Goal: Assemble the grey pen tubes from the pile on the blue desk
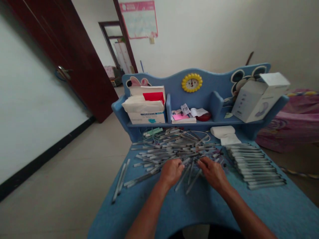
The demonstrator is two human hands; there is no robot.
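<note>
A loose heap of grey pens (159, 152) covers the middle of the blue desk (189, 212). At its front edge my left hand (171, 171) is closed, its thumb and fingers pinched on a pen. My right hand (211, 171) is also closed, a short way to the right, with its fingertips at the heap; what they hold is too small to tell. Several pens fan out between and below the hands. On the right lies a neat stack of pens (259, 166), side by side. Two pens (121, 181) lie apart at the left edge.
Behind the heap stands a blue shelf (149, 125) with a tissue-filled box (147, 111), papers (184, 118) and a white box (256, 99). A white paper roll (222, 131) lies before it. A yellow clock (191, 82) is on the backboard. A dark red door (74, 59) is at left.
</note>
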